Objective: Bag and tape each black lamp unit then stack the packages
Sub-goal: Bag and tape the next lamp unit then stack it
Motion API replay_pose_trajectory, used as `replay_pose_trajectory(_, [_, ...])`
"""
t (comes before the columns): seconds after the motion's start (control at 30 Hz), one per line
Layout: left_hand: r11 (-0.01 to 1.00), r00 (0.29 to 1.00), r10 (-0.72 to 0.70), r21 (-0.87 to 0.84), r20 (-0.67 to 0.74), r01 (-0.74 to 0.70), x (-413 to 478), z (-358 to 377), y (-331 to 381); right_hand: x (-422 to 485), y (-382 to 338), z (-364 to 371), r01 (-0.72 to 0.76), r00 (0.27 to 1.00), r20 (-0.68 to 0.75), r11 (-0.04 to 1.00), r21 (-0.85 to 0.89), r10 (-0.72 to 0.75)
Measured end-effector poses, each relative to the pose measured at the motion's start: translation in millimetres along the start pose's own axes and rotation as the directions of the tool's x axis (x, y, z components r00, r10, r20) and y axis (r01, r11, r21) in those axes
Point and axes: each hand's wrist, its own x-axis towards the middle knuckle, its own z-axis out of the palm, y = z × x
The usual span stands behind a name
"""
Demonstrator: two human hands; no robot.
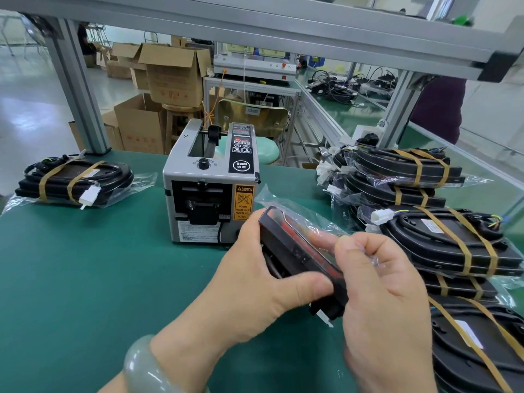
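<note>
I hold a black lamp unit (295,251) with a red lens, tilted on edge above the green mat, partly inside a clear plastic bag (272,198). My left hand (255,276) grips its lower left side, thumb across the front. My right hand (388,293) closes over its right end and pinches the bag film. A white connector (326,319) pokes out below. A grey tape dispenser (211,182) stands just behind. Taped bagged packages lie stacked at the right (442,239), and one lies at the far left (75,180).
The green mat (85,279) covers the bench. Aluminium frame posts (79,89) rise at the back left and right. Cardboard boxes (170,72) stand on the floor beyond. A person in dark purple (439,106) stands behind the right post.
</note>
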Motion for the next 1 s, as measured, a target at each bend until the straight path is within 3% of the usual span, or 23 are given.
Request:
replay_pose_trajectory(0.07, [0.971, 0.996, 0.024, 0.239, -0.084, -0.004, -5.6, -4.0, 6.3, 6.5, -7.3, -2.1, -0.006, 1.000, 0.015, 1.000, -0.025, 0.007])
replay_pose_trajectory(0.1, [0.903, 0.983, 0.155, 0.417, -0.103, -0.098, -7.9, -7.1, 8.6, 10.8, -11.5, -2.9, -0.010, 1.000, 0.025, 0.999, -0.036, 0.011])
replay_pose_trajectory(0.17, [0.627, 0.894, 0.444, 0.694, 0.057, -0.355, -8.2, -11.8, 7.7, 20.4, -17.1, -2.8, 0.009, 0.998, 0.063, 0.993, -0.116, -0.001])
replay_pose_trajectory(0.2, [0.515, 0.846, 0.512, 0.736, 0.146, -0.439, -5.8, -11.9, 7.1, 23.6, -19.6, -0.6, 0.022, 0.995, 0.103, 0.984, -0.174, -0.004])
replay_pose_trajectory(0.23, [0.468, 0.821, 0.534, 0.739, 0.201, -0.485, -3.1, -11.8, 6.6, 25.9, -20.0, 1.8, 0.031, 0.988, 0.157, 0.977, -0.213, 0.003])
replay_pose_trajectory(0.3, [0.533, 0.839, 0.509, 0.694, 0.195, -0.485, 1.7, -14.3, 2.2, 27.4, -18.3, 6.4, 0.023, 0.955, 0.294, 0.979, -0.205, 0.039])
replay_pose_trajectory(0.37, [0.680, 0.903, 0.420, 0.628, 0.091, -0.379, 2.9, -21.1, -2.8, 28.8, -16.1, 4.4, 0.048, 0.927, 0.372, 0.975, -0.218, 0.038])
replay_pose_trajectory(0.4, [0.762, 0.933, 0.359, 0.570, 0.023, -0.307, 1.6, -24.6, -6.1, 31.4, -14.8, -1.0, 0.128, 0.928, 0.373, 0.943, -0.308, -0.004])
replay_pose_trajectory(0.43, [0.835, 0.954, 0.297, 0.494, -0.034, -0.242, 0.0, -28.2, -11.1, 34.8, -13.7, -8.1, 0.228, 0.922, 0.386, 0.855, -0.465, -0.036])
replay_pose_trajectory(0.5, [0.926, 0.978, 0.190, 0.348, -0.091, -0.148, -1.9, -36.4, -23.9, 40.0, -12.6, -17.3, 0.413, 0.868, 0.496, 0.517, -0.749, 0.025])
replay_pose_trajectory(0.53, [0.949, 0.988, 0.127, 0.299, -0.089, -0.095, -2.9, -40.7, -28.8, 42.1, -9.5, -19.1, 0.486, 0.831, 0.548, 0.355, -0.799, 0.098])
replay_pose_trajectory(0.6, [0.977, 1.000, -0.026, 0.211, 0.000, 0.025, -4.1, -47.9, -32.8, 43.1, -2.1, -17.1, 0.546, 0.800, 0.578, 0.206, -0.812, 0.161])
replay_pose_trajectory(0.67, [0.994, 0.992, -0.104, 0.041, 0.078, 0.101, -2.8, -54.1, -31.9, 42.4, 4.8, -13.0, 0.573, 0.794, 0.594, 0.166, -0.802, 0.131])
replay_pose_trajectory(0.73, [0.989, 0.993, -0.116, -0.095, 0.010, 0.116, 1.2, -58.4, -26.1, 41.7, 8.2, -12.1, 0.567, 0.800, 0.590, 0.187, -0.802, 0.105])
replay_pose_trajectory(0.83, [0.996, 0.989, -0.091, -0.019, -0.118, 0.089, 8.5, -65.0, -17.7, 39.7, 9.7, -12.7, 0.560, 0.808, 0.581, 0.182, -0.808, 0.098])
replay_pose_trajectory(1.0, [0.973, 0.967, -0.233, -0.014, -0.103, 0.232, 17.3, -65.7, -7.1, 31.9, 10.2, -11.7, 0.598, 0.781, 0.611, 0.133, -0.791, 0.125])
